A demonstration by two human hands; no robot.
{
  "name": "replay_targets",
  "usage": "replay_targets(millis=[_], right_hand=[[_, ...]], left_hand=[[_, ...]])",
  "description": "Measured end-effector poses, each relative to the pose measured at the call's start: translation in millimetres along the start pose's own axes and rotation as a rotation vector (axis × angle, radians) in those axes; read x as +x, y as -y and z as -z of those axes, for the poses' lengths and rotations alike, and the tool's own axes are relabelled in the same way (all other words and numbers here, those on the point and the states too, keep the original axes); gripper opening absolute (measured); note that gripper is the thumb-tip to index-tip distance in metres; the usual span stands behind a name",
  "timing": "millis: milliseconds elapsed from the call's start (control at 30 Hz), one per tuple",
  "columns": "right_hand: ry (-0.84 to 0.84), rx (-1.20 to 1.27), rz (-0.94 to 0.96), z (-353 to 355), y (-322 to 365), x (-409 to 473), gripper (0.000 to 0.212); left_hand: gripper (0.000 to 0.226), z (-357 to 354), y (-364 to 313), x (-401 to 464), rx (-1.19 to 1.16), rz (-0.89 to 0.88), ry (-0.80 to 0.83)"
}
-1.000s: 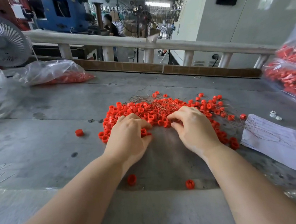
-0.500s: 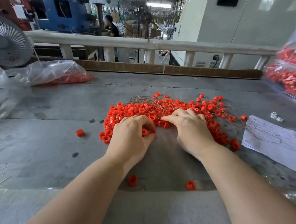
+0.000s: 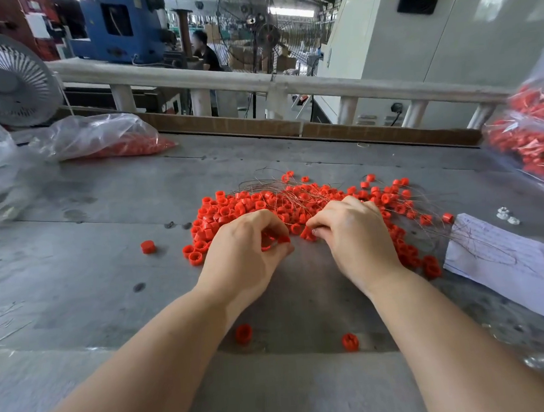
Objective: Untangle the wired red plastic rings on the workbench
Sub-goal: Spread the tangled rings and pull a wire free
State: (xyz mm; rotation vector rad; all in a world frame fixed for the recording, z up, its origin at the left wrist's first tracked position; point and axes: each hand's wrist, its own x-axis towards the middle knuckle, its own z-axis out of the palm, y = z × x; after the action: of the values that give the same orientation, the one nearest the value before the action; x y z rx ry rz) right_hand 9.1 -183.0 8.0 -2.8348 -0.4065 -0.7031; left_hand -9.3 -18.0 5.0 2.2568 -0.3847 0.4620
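A heap of red plastic rings (image 3: 251, 207) threaded with thin wires (image 3: 295, 188) is spread across the middle of the grey workbench (image 3: 92, 282), stretching from left of centre to the right, where single wired rings trail off toward a sheet of paper (image 3: 509, 263). The near edge of the heap is worked by both hands. The left hand (image 3: 245, 252) is laid on the near left part of the heap with its fingers curled inward, and a few red rings are held between the curled fingers and the thumb. The right hand (image 3: 353, 232) is set just beside it on the near right part of the heap, fingers bent down, and a red ring is pinched at the fingertips (image 3: 314, 230). The two hands are close together, nearly touching at the fingertips.

Several loose rings are seen apart from the heap: one ring (image 3: 147, 246) to the left of it, and two more near the bench's front edge, one (image 3: 243, 333) between the forearms and another (image 3: 350, 342) partly under the right forearm. Fine wires are draped over the left part of the paper sheet. Two small white parts (image 3: 508, 216) are placed beyond the paper.

At the far left a clear plastic bag (image 3: 105, 137) containing red pieces is laid on the bench, with a white fan (image 3: 4, 79) behind it. At the right edge another clear bag (image 3: 536, 136) filled with red rings is seen. A white railing (image 3: 288, 85) is run along the far side of the bench.
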Motion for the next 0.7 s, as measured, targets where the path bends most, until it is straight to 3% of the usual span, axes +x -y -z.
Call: replay_targets(millis=[467, 700], right_hand=[[-0.065, 0.218, 0.009, 3.8, 3.5, -0.8, 0.013], [0.036, 0.247, 0.02, 7.9, 6.9, -2.3, 0.018]], left_hand=[[0.025, -0.1, -0.4, 3.7, -0.219, 0.137, -0.066], [0.028, 1.4, -0.1, 5.3, -0.252, 0.16, -0.063]])
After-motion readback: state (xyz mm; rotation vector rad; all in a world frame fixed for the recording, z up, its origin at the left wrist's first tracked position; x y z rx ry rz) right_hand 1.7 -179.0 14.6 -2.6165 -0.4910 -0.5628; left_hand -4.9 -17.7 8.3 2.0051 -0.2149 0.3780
